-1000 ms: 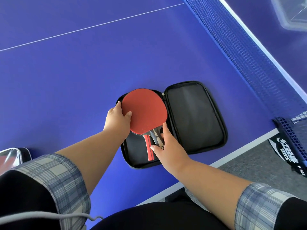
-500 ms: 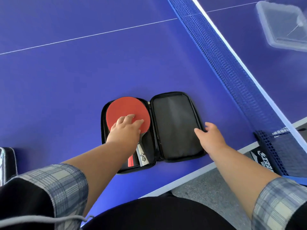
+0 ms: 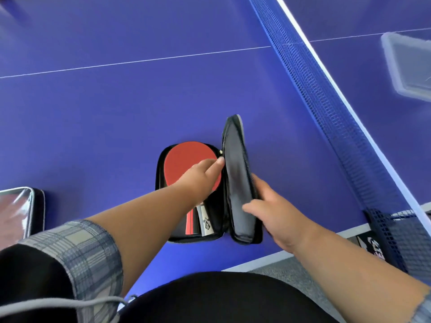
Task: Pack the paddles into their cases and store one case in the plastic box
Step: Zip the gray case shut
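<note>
A red paddle lies in the left half of an open black case on the blue table, handle toward me. My left hand rests flat on the paddle's blade, fingers together, holding nothing. My right hand grips the outer edge of the case lid, which stands nearly upright. A clear plastic box sits across the net at the far right. A second case with a clear front lies at the left edge.
The blue net runs diagonally along the right side, its clamp at the table's near edge. A white line crosses the table top. Grey floor shows beyond the near edge.
My right hand took hold of the lid's outer edge and swung it up from flat to nearly upright. My left hand slid right across the blade. Earlier, both hands seated the paddle in the case.
</note>
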